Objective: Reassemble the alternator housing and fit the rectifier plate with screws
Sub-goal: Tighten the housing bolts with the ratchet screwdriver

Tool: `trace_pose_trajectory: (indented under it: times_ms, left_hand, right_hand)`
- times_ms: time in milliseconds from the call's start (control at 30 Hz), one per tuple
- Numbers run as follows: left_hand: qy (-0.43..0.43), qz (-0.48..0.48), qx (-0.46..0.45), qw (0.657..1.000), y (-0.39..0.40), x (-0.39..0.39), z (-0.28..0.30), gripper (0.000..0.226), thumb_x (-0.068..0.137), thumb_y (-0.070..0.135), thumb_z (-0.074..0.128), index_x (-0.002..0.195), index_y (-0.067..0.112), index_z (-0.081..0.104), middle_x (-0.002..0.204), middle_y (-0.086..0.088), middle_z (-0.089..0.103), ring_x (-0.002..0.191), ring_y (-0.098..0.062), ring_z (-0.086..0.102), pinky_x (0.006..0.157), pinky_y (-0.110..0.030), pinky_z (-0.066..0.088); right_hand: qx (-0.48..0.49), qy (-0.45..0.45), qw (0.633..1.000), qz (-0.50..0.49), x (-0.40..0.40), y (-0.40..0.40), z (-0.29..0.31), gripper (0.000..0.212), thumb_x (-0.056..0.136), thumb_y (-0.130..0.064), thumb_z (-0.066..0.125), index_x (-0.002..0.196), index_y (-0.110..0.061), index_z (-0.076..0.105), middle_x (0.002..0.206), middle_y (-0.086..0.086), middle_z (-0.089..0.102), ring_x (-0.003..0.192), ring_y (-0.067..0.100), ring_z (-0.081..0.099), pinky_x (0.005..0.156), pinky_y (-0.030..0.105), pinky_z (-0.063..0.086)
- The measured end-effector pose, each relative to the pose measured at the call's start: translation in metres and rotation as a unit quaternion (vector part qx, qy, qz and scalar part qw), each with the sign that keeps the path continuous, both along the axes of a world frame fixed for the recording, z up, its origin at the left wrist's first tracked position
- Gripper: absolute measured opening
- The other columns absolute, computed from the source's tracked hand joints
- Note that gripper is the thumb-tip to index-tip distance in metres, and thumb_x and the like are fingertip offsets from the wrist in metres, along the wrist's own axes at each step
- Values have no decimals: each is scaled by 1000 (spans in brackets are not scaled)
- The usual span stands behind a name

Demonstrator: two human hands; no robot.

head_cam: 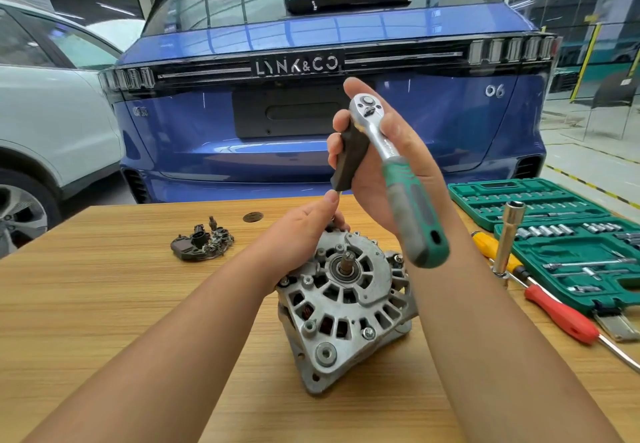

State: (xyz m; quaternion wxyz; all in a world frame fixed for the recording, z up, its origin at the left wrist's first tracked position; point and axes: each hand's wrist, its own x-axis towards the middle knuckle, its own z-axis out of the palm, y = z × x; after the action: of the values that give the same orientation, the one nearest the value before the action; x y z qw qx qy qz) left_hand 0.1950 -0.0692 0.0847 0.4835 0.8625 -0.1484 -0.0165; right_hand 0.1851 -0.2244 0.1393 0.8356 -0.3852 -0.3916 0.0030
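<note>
Lying near the middle of the wooden table [104, 304] was the alternator [346, 300], tilted, its ribbed grey housing face up and its shaft stub [346, 260] pointing toward the camera. Copper windings showed through the vent slots. Bolt heads sat around the housing rim.

The left hand [304, 231] gripped the far left edge of the alternator, fingers curled over the rim, thumb raised.

The right hand [388, 155] was raised above the alternator, clear of it, and held 2 tools together: a ratchet wrench [398, 172] with a chrome head and green-and-grey handle lying across the palm, handle end pointing down and near, and a dark-handled driver [348, 158] clasped by the curled fingers. The driver's tip was hidden behind the left thumb.

Item to the far left on the table: the rectifier plate [202, 243], dark, well apart from the alternator.

Items to the right: an open green socket set case [540, 196]; a tall chrome socket [507, 238] standing upright; a yellow-handled screwdriver [491, 247] and a red-handled screwdriver [561, 314], lying just beside the case.

Beyond the table: the rear of a blue car [311, 44], lettered LYNK&CO and 06; a white car [45, 113] at the far left.
</note>
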Motion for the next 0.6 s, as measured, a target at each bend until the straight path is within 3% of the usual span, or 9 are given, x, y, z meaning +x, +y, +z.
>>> trace_pose_trajectory:
  times_ms: [100, 133, 200, 267, 367, 467, 600]
  left_hand:
    - [-3, 15, -13, 1000, -1, 2, -1, 47, 101, 66, 37, 87, 38, 73, 86, 30, 72, 99, -8, 67, 89, -33, 48]
    - [-1, 19, -8, 1000, -1, 2, 0, 53, 100, 70, 33, 90, 36, 73, 90, 29, 72, 101, -8, 66, 90, -33, 48]
    - [-6, 14, 12, 1000, -1, 1, 0, 57, 97, 76, 27, 90, 38, 69, 86, 41, 66, 90, 16, 60, 81, -26, 42]
    - [-13, 12, 15, 1000, -1, -1, 1, 50, 96, 77, 26, 87, 46, 63, 77, 51, 58, 77, 33, 50, 74, -19, 32]
    - [-11, 10, 15, 1000, -1, -1, 1, 57, 97, 76, 25, 95, 39, 69, 84, 38, 66, 81, 22, 55, 74, -20, 33]
    - [-4, 10, 15, 1000, -1, 2, 1, 63, 98, 74, 26, 95, 29, 70, 94, 31, 71, 94, 6, 61, 79, -26, 39]
    - [6, 9, 6, 1000, -1, 3, 1, 62, 97, 75, 27, 94, 29, 70, 97, 28, 73, 98, -3, 65, 86, -33, 45]
  right_hand:
    - [25, 37, 997, -63, -6, 6, 4, 49, 82, -25, 81, 122, -12, 57, 90, 4, 60, 81, 18, 53, 75, 29, 47]
    - [21, 51, 991, -120, -8, 11, 5, 34, 86, -22, 76, 114, -13, 60, 83, 3, 57, 74, 16, 52, 71, 28, 46]
    - [-14, 53, 967, -250, -12, 25, 8, 11, 89, -19, 73, 93, -13, 65, 68, 2, 49, 61, 13, 45, 59, 25, 41]
    - [-29, 66, 947, -312, -14, 34, 11, 12, 91, -16, 74, 82, -14, 66, 62, -2, 46, 57, 11, 41, 53, 22, 39]
    - [-40, 102, 967, -232, -10, 26, 16, 6, 91, -12, 71, 95, -13, 67, 62, -7, 51, 58, 10, 44, 57, 21, 40]
    - [-33, 105, 986, -126, -7, 10, 15, 24, 85, -5, 67, 107, -15, 66, 70, -6, 57, 65, 12, 50, 68, 24, 40]
    - [29, 124, 990, -56, -7, 5, 12, 27, 73, 0, 65, 92, -20, 63, 80, -4, 67, 71, 14, 61, 76, 28, 40]
